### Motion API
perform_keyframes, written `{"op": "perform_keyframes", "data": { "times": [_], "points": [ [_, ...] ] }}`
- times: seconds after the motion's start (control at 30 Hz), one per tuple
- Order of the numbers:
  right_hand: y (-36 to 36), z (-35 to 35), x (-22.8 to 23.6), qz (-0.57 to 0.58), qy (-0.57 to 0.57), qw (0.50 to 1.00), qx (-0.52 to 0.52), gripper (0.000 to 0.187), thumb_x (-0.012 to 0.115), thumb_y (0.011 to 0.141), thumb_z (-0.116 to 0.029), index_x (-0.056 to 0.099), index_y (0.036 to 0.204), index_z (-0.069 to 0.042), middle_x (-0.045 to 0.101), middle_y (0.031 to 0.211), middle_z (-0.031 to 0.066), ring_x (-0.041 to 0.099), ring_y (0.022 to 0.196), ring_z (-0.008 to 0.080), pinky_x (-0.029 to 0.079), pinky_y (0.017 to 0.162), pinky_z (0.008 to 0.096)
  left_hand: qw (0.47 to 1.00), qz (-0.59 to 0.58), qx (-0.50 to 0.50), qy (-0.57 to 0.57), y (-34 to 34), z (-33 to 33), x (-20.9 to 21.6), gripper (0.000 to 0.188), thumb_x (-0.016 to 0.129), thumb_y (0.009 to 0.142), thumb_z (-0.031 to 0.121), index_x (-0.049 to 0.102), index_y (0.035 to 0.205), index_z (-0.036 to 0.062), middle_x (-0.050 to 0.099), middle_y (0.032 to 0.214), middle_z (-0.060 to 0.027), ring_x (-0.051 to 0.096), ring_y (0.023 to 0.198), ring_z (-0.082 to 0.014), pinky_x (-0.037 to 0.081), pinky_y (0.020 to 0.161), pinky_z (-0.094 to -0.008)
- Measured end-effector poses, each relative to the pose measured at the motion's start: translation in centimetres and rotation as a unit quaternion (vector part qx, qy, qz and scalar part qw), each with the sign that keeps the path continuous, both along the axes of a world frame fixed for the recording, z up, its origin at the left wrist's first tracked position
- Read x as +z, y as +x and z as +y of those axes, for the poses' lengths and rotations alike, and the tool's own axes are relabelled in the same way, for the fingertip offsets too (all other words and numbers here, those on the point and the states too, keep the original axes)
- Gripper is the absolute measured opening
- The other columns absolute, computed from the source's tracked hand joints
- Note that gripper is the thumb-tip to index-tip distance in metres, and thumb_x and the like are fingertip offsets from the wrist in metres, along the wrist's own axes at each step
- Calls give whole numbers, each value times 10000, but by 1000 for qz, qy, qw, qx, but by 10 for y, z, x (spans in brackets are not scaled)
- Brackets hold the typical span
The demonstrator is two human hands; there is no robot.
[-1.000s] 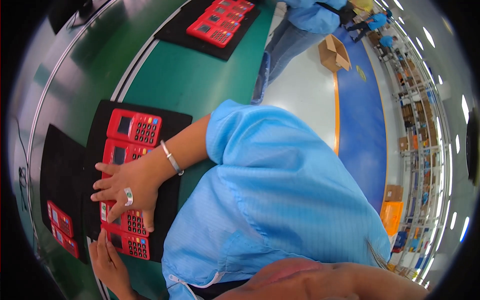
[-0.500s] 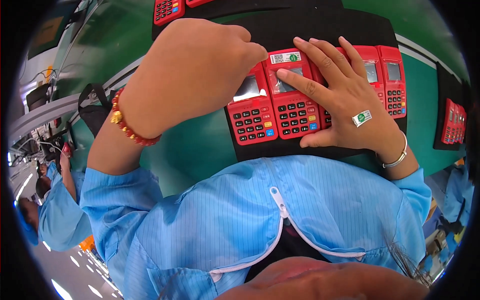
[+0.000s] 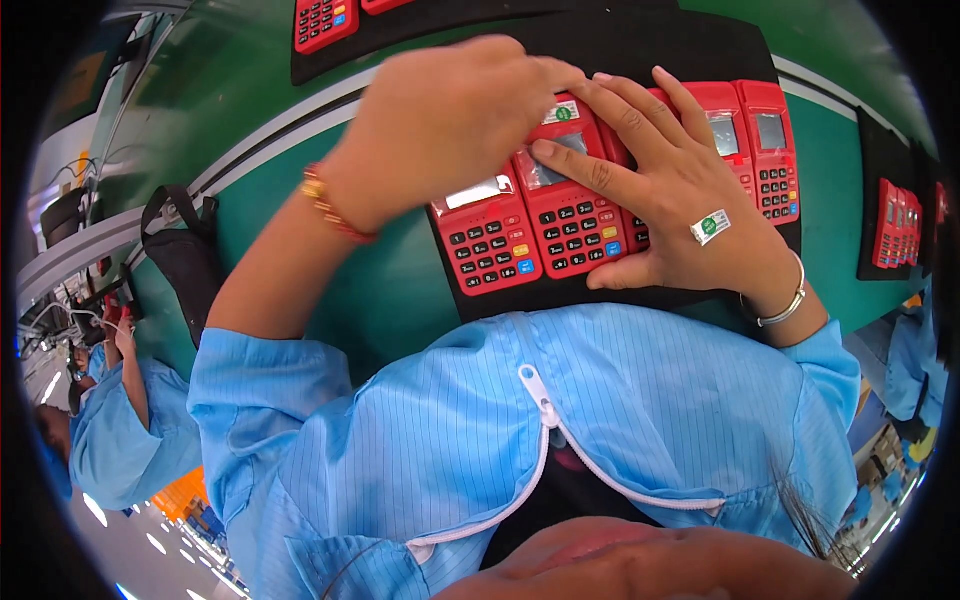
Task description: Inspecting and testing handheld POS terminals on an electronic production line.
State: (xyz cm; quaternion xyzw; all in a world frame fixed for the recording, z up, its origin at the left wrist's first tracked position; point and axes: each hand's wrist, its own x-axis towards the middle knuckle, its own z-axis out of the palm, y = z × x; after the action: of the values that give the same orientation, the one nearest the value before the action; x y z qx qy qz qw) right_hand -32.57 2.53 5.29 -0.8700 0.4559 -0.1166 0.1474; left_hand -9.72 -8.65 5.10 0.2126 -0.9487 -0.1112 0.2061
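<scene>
Several red card payment terminals (image 3: pixel 488 248) with black keypads lie side by side on a black mat (image 3: pixel 700 42). My left hand (image 3: pixel 455 125) is closed, its curled fingers at the top end of a terminal (image 3: pixel 580 238), partly covering a white label (image 3: pixel 563 112) with a green dot. Whether anything is between those fingers is hidden. My right hand (image 3: pixel 670 190) lies open with fingers spread across the neighbouring terminals, its index fingertip on a screen (image 3: pixel 550 165). A small white sticker (image 3: pixel 710 227) with a green dot clings to the back of this hand.
More red terminals (image 3: pixel 325 22) lie on a mat at the far left, and another group (image 3: pixel 897 225) sits at the right. A black bag (image 3: pixel 180 250) rests by the left table edge. Co-workers in blue (image 3: pixel 130 430) are on both sides.
My left hand has moved right along the terminal's top, now covering part of the label and reaching my right fingertips. My right hand keeps its place on the terminals. The whole view has shifted slightly.
</scene>
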Motion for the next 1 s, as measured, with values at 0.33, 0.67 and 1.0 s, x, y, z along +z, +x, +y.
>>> {"op": "perform_keyframes", "data": {
  "times": [0.33, 0.67, 1.0],
  "points": [
    [-5, 6, 1, 7, -26, 1000, 9, 1022, 897, 568, -628, 561, 1459, -255, 408, 1586, 158, 324, 1500, 383, 166, 1253, 573, 978, 196, -39, -53, -35, 14, 10, 162, 735, 890, 177, 719, 1022, 85, 687, 1015, -81, 690, 836, -234, 553, 695, -340],
    [3, 5, 5, 44, -83, 996, 4, 965, 557, 651, -895, 581, 1445, -346, 310, 1649, 177, 270, 1527, 395, 135, 1253, 575, 983, -180, 24, 14, 62, 27, 61, 285, 666, 939, 140, 670, 1225, 132, 650, 1032, -87, 664, 805, -284, 524, 664, -371],
    [42, 3, -5, 11, -30, 999, 19, 912, 728, 643, -789, 573, 1446, -386, 322, 1645, 153, 274, 1528, 381, 125, 1269, 556, 966, -235, 4, -108, 64, 24, 50, 202, 680, 958, 184, 719, 1140, 108, 634, 844, -80, 651, 729, -243, 501, 593, -367]
  ]
}}
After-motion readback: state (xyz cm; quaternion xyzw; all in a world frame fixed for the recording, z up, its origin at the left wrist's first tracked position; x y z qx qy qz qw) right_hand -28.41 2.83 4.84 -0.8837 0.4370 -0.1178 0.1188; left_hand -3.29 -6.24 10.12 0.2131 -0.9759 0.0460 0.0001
